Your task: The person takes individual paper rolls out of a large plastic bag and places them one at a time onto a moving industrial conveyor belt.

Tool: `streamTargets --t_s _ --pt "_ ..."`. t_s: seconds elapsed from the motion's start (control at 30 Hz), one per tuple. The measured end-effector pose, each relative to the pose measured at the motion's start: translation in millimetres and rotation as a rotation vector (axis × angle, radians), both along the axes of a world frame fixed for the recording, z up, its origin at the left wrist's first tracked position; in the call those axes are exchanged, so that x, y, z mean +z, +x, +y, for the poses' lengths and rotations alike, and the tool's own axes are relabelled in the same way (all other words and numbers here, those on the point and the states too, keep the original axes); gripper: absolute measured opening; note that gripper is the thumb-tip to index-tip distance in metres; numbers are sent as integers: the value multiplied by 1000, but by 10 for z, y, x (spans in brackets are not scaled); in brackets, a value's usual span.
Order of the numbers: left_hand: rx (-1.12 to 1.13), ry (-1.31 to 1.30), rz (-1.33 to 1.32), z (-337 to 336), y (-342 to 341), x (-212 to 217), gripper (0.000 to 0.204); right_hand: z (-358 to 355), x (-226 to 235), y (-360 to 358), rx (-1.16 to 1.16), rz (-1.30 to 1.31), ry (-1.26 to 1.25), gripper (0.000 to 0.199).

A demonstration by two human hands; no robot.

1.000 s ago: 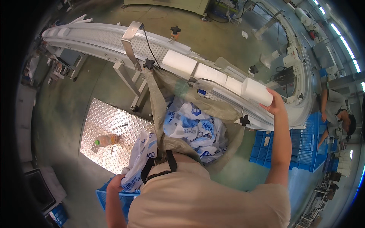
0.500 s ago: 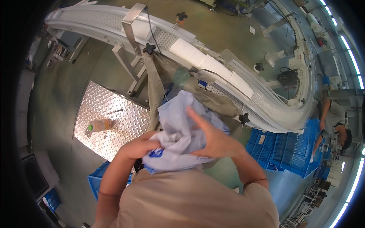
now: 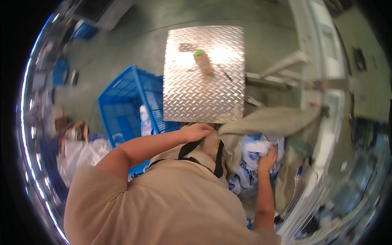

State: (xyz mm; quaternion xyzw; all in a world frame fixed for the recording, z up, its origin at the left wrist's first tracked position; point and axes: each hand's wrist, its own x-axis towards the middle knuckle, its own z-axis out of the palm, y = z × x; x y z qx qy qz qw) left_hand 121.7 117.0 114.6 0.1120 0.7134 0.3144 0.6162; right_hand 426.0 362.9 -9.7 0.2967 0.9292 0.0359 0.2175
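Note:
My right hand [image 3: 267, 159] reaches down at the right and lies on a white and blue printed plastic bag [image 3: 254, 151], its fingers stretched out along the plastic. More of this crumpled white and blue plastic lies below and around it, within the folds of a beige woven sack [image 3: 269, 121]. My left hand [image 3: 200, 131] rests in front of my waist, near my thigh. Its fingers look loosely stretched and slightly blurred, with nothing visible in them.
Ahead lies a shiny metal tread plate [image 3: 204, 94] with a green-capped bottle [image 3: 203, 62] on it. A blue plastic crate [image 3: 122, 104] stands to the left, beside whitish plastic bags [image 3: 85, 157]. The white conveyor frame [image 3: 326, 134] runs along the right.
My view has swung left, toward the plate and crate. Both hands have let go of the plastic bag held before me; the right went down into the sack, the left to my waist.

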Motion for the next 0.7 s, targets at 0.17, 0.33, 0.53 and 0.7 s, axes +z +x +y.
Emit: streamTargets --t_s 0.17,0.33,0.53,0.7 --pt "584 -423 247 -1853 443 -929 37 453 -1256 127 30 -570 -135 48" --pt "819 -1073 338 -3322 1258 -1116 39 835 -1051 160 79 -618 -174 43" --pt "996 -1041 305 -4024 1772 -1559 52 1384 96 -196 119 -551 -524 40" --pt "1176 -904 288 -3979 1584 -1997 63 293 1676 -1772 190 -770 -289 35"
